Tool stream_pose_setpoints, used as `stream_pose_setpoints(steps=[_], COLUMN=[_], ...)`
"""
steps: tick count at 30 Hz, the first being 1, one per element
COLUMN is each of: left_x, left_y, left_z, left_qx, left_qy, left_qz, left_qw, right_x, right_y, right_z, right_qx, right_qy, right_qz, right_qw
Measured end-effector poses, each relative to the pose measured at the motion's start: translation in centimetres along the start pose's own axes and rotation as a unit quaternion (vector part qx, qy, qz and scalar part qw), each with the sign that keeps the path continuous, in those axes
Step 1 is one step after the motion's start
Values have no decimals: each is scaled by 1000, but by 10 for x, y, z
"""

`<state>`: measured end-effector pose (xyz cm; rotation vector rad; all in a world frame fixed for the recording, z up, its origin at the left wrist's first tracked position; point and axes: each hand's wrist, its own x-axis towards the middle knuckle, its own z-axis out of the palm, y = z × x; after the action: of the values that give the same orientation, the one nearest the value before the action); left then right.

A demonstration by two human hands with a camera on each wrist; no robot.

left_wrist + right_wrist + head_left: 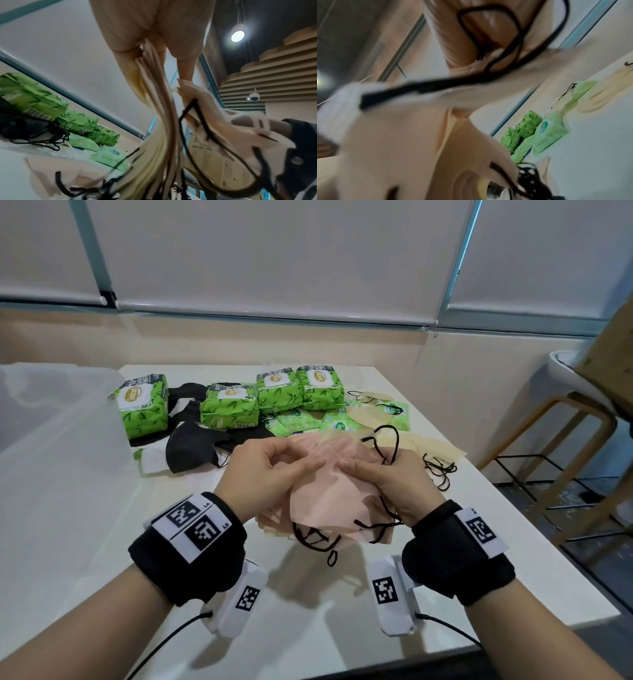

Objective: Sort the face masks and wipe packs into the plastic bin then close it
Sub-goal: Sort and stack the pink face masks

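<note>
Both hands, left hand (270, 470) and right hand (387, 481), are pinching a pink mask stack (329, 501) above the desk's near edge. Wipe packs (229, 409) and black masks (191, 446) are still sitting mid-desk; plastic bin (61, 419) at left edge looks unfilled, unclosed.

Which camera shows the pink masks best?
The head view: the pink masks show whole between the left hand and right hand. The left wrist view shows only stacked edges; the right wrist view is blurred.
</note>
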<state>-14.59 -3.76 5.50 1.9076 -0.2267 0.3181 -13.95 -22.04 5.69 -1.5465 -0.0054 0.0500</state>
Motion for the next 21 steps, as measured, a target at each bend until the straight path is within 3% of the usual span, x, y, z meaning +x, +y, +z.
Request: stream_pose_setpoints(steps=[9, 21], left_x=[1, 1], left_y=[2, 1], left_z=[2, 2], left_qx=[48, 23], left_qy=[67, 80], left_qz=[-18, -36], left_qw=[996, 996], right_x=[6, 7], right_y=[7, 9], right_z=[10, 11], right_qx=[-23, -59], right_qy=[54, 69], right_qz=[-32, 18], right_qw=[998, 996])
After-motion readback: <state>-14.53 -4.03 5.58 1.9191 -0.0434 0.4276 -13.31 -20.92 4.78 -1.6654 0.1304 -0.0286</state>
